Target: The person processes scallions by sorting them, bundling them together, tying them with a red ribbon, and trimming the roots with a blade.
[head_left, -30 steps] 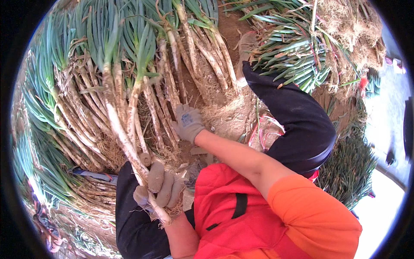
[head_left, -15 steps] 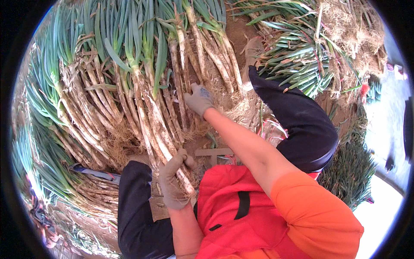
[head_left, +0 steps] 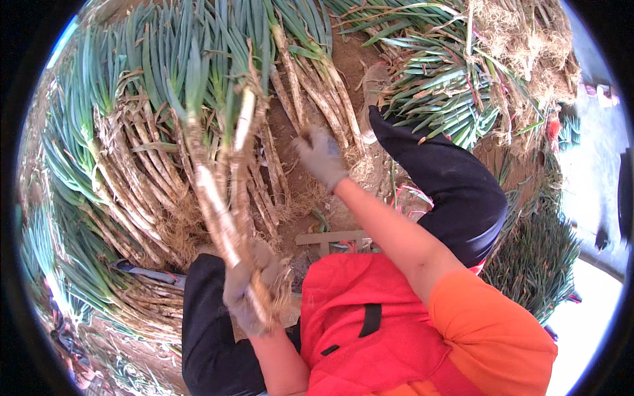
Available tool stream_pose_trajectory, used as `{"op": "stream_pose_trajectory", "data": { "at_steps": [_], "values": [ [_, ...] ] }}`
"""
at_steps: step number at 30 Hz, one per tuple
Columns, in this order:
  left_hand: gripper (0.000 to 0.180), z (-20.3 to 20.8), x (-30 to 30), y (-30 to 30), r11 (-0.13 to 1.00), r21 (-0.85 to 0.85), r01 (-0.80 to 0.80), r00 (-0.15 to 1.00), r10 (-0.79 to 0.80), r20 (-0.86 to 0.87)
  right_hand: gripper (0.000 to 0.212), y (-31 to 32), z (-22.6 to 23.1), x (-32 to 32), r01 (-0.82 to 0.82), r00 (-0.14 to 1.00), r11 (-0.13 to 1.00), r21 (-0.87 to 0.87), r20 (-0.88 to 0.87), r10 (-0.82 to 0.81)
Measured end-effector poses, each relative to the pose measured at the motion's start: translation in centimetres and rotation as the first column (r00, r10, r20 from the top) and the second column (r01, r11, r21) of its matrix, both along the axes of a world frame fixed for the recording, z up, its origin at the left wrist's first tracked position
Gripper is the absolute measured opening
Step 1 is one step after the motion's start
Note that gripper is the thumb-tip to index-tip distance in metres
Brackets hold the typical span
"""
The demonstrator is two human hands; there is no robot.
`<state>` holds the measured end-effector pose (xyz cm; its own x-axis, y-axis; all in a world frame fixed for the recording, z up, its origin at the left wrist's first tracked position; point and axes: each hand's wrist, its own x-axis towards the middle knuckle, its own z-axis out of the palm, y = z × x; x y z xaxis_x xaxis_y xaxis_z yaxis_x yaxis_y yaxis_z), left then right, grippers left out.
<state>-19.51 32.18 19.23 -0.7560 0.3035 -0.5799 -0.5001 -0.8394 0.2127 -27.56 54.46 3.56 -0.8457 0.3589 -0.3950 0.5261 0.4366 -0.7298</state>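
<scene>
White-and-green onion stalks [head_left: 214, 191] are held low by the left hand [head_left: 239, 290] at 7 o'clock, their tops slanted toward 11.

The lower ends are wrapped by bent, gloved fingers, though how firmly is hidden by blur; the right hand [head_left: 321, 160], just off centre toward 12 o'clock, is half curled beside a loose group of stalks [head_left: 341, 99], and whether one is pinched cannot be told. Leaves could be snagged or torn if the held stalks were pulled while their tops are crowded by the laid row [head_left: 139, 155] between 9 and 11 o'clock. Stems could also be dropped or snapped, should the grasp near the roots be too slack or the long tops be swung too sharply.
</scene>
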Motion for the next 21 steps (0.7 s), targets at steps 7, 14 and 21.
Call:
{"op": "stream_pose_trajectory", "data": {
  "at_steps": [7, 14, 21],
  "values": [
    [0.067, -1.2, 0.0, -0.5, 0.974, -0.222, 0.045, 0.999, -0.05, -0.02, 0.038, 1.7, -6.6, -5.4, -0.012, 0.942, 0.976, 0.216, 0.329, -0.061],
    [0.059, -2.4, -1.1, 0.2, 0.995, 0.091, -0.044, 0.991, 0.055, -0.126, 0.031, -4.3, -4.2, -1.4, -0.399, 0.917, 0.885, 0.242, 0.101, 0.386],
    [0.043, -2.8, -0.2, 0.7, 0.994, -0.108, 0.021, 0.996, -0.031, -0.086, 0.041, 8.0, -7.0, -3.4, 0.08, 0.988, 0.583, 0.808, -0.142, 0.061]
  ]
}}
